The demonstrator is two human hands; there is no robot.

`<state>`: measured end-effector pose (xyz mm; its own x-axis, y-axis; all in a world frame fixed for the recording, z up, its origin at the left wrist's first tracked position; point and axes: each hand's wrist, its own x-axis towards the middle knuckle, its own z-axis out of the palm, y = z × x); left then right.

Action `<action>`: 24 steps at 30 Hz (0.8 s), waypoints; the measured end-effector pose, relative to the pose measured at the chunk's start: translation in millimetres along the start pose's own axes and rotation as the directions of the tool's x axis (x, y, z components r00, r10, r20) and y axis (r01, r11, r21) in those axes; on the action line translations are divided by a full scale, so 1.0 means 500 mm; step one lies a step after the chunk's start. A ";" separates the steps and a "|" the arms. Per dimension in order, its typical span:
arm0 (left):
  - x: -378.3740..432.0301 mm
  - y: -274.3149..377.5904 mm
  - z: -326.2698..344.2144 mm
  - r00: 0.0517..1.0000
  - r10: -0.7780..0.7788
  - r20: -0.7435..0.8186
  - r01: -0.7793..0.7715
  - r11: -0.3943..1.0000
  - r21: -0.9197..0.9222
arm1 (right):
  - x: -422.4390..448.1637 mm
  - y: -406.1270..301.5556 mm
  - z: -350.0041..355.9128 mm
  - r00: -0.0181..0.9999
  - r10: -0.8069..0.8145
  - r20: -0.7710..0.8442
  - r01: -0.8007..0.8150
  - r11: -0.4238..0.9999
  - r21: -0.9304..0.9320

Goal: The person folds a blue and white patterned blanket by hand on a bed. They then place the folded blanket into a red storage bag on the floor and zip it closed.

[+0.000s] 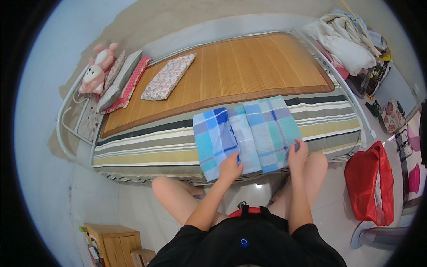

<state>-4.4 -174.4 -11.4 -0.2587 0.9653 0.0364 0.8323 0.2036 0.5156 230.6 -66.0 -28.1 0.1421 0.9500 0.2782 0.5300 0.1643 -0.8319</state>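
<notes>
A blue, teal and white checked cloth (270,125) lies on the near side of the bed, in front of me. Its left and right parts are folded inward over a paler middle strip. My left hand (230,168) grips the inner edge of the left fold, close to the bed's front. At the right edge of the cloth, my right hand (298,157) has thumb and fingers closed on the border. Part of the fingers of both hands is hidden.
Under the cloth is a striped bed sheet (150,158), with a bamboo mat (247,66) behind it. A floral pillow (168,76) and plush toys (96,71) lie leftward. A red bag (367,183) stands on the floor at right, near a fan (383,237). A wooden cabinet (113,242) stands lower left.
</notes>
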 end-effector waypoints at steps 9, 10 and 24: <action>-0.030 -0.005 0.032 0.997 0.062 0.040 -0.062 0.998 -0.007 | 0.118 0.103 -0.019 0.942 0.293 0.163 -0.221 0.909 -0.352; -0.030 0.003 0.029 0.997 0.064 0.036 -0.063 0.998 -0.021 | 0.132 0.109 -0.025 0.916 0.320 0.242 -0.255 0.930 -0.265; -0.051 -0.136 -0.040 0.861 -0.420 0.286 0.249 -0.142 -0.958 | -0.133 -0.412 0.171 0.633 -0.562 0.532 0.591 0.795 0.135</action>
<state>-64.3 -216.1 -30.5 -0.4322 0.7927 -0.4299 -0.6521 0.0545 0.7561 40.4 -140.3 83.6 -0.6528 0.6508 0.3877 0.3924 0.7283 -0.5618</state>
